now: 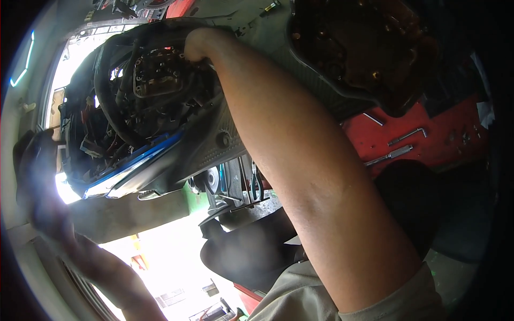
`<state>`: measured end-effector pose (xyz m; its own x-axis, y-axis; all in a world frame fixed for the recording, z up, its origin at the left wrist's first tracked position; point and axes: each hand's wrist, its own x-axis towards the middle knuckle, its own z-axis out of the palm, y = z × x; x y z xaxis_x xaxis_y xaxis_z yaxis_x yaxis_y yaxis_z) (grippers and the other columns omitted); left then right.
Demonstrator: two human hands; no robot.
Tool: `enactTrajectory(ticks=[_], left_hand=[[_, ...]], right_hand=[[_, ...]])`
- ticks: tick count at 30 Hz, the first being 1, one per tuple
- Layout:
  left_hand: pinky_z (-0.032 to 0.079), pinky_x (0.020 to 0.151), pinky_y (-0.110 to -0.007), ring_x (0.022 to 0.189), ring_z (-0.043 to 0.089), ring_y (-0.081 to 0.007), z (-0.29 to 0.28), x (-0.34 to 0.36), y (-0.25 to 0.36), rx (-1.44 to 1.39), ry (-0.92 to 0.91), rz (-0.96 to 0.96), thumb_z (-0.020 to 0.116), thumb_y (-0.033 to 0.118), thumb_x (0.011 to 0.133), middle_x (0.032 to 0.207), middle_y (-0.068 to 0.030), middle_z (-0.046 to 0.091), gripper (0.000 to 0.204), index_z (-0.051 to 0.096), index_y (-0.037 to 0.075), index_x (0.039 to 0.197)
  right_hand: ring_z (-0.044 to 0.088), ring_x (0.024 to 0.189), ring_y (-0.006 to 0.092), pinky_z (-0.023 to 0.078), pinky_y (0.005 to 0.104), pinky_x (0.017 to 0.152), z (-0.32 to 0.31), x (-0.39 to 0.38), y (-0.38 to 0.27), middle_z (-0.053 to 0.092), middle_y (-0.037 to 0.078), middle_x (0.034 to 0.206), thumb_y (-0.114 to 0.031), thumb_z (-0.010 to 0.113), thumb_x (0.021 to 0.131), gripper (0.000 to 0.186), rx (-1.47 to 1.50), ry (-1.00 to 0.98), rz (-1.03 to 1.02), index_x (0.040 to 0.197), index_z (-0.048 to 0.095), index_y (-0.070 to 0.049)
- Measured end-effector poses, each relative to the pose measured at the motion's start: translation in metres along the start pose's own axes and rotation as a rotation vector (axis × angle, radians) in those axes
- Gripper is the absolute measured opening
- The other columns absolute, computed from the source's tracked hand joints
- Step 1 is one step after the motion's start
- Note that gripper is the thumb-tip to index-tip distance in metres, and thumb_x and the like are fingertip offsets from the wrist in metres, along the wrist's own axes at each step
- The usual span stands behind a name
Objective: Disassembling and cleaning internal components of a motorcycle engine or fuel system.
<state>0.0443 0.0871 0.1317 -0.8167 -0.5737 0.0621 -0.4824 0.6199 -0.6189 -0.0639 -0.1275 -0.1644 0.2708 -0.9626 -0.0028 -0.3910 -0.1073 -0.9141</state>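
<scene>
2 hands in play. Right hand (198, 46) bends at the wrist into the opened vehicle body, fingers hidden; can't tell if spread or pinching. Left hand (36, 160) is dark and blurred near the body's far-left edge; finger state and contact can't be told.

Nearest the right hand: exposed engine top (158, 75), inside the body, upper left of view, just left of the wrist. Looks metal, oily. Judgement: heavy, stiff, slick; grip solid outer edges, wipe fingers first. Thick black hose (108, 99) curves beside it; likely flexible, poor handhold. Blue trim (150, 153) edges the body; probably light plastic that could crack, so don't lever on it.

Further out: ridged dark panel (223, 140) under the forearm; pliers (256, 184) below. Upper right, a large brown, glossy pan-like part (356, 43), probably slippery too. Below that, red surface (375, 140) carrying 1 ratchet-like tool (393, 154), 1 angled wrench (409, 136) and 1 short metal rod (373, 119).
</scene>
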Motion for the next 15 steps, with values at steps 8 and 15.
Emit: enactTrajectory(ticks=[8, 15], left_hand=[[0.050, 0.095, -0.044, 0.111, 0.064, -0.0342, 0.054, -0.104, 0.147, -0.884, -0.237, -0.455, 0.075, 0.021, 0.081, 0.105, -0.0149, 0.070, 0.019, 0.071, 0.002, 0.085], [0.056, 0.085, -0.048, 0.100, 0.071, -0.0381, 0.289, -0.202, 0.204, -1.030, -0.610, -0.880, 0.073, 0.019, 0.090, 0.103, -0.0175, 0.073, 0.021, 0.075, 0.005, 0.106]], right_hand=[[0.067, 0.105, 0.0325, 0.053, 0.0432, 0.087, -0.017, -0.010, 0.010, 0.071, 0.019, 0.120, -0.015, 0.066, 0.089, 0.036, 0.078, -0.101, -0.053, 0.122, 0.072, -0.002], [0.066, 0.088, 0.0228, 0.052, 0.0399, 0.072, -0.020, -0.008, 0.020, 0.072, 0.015, 0.110, -0.018, 0.065, 0.097, 0.028, 0.380, -0.321, 0.104, 0.113, 0.073, 0.003]])
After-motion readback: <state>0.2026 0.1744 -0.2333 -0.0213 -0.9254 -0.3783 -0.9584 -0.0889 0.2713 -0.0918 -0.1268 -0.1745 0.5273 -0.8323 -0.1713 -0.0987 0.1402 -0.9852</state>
